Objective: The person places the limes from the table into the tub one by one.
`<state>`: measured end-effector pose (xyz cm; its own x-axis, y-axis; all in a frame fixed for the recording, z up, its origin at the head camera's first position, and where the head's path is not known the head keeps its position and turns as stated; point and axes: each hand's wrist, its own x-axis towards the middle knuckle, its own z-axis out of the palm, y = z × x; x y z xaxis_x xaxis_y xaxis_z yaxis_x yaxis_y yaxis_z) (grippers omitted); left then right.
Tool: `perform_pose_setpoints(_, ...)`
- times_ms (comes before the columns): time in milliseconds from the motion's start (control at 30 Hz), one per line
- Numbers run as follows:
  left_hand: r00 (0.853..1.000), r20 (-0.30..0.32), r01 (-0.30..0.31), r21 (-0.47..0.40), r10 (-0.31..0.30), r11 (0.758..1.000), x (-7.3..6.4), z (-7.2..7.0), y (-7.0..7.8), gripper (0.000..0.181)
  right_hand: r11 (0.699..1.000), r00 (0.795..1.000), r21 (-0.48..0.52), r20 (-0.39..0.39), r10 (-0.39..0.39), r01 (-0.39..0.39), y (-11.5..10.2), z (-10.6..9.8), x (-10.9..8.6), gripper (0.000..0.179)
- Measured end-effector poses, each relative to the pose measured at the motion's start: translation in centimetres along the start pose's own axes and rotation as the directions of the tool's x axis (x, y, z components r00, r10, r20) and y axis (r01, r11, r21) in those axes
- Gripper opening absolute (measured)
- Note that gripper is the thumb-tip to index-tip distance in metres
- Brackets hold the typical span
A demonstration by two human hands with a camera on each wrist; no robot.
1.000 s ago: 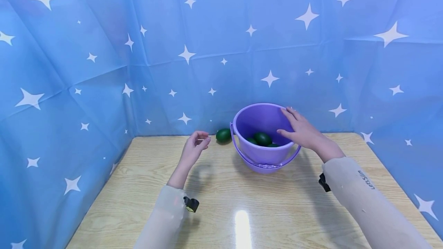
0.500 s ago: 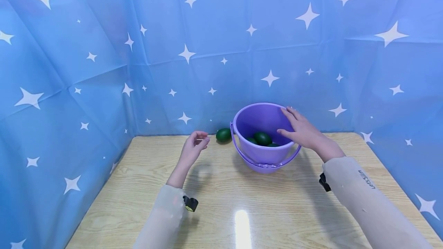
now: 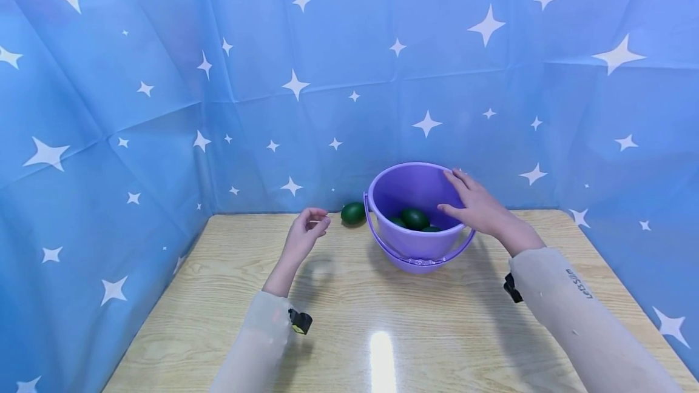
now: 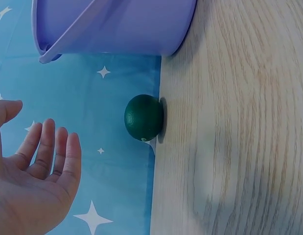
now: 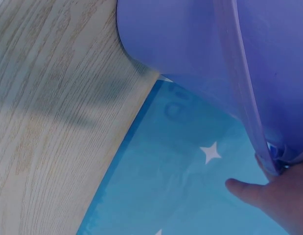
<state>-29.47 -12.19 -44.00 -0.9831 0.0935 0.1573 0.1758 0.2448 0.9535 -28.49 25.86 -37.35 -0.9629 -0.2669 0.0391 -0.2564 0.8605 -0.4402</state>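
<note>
A purple bucket (image 3: 417, 247) stands upright near the table's far edge, its handle (image 3: 382, 244) lowered toward the front. Inside lie several dark green oval fruits (image 3: 415, 219), partly hidden by the rim; their exact kind is unclear. Another such fruit (image 4: 144, 117) lies on the table just left of the bucket. My left hand (image 3: 307, 232) hovers to the left of that loose fruit, apart from it, fingers loosely bent and holding nothing. At the bucket's right rim is my right hand (image 3: 480, 208), fingers extended, touching it near the handle's hinge (image 5: 278, 164).
The wooden table (image 3: 338, 332) meets a blue star-patterned cloth (image 3: 349, 47) right behind the bucket, and the cloth also hangs along both sides. Each sleeve carries a small black clip (image 3: 300, 321) near the cuff.
</note>
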Motion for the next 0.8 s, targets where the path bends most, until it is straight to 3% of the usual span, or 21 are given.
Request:
perform_pose_setpoints(533,0.999,0.018,0.029,-0.007,-0.029,1.000,-0.1,-0.2,-0.1,0.033,1.000,1.000,-0.007,0.000,-0.006,0.006,0.3,0.1,0.1,0.085)
perform_pose_setpoints(800,0.999,0.036,0.030,0.006,-0.031,1.000,-1.5,-0.5,2.9,0.030,1.000,1.000,-0.009,0.004,-0.002,0.002,0.3,0.0,0.0,0.084)
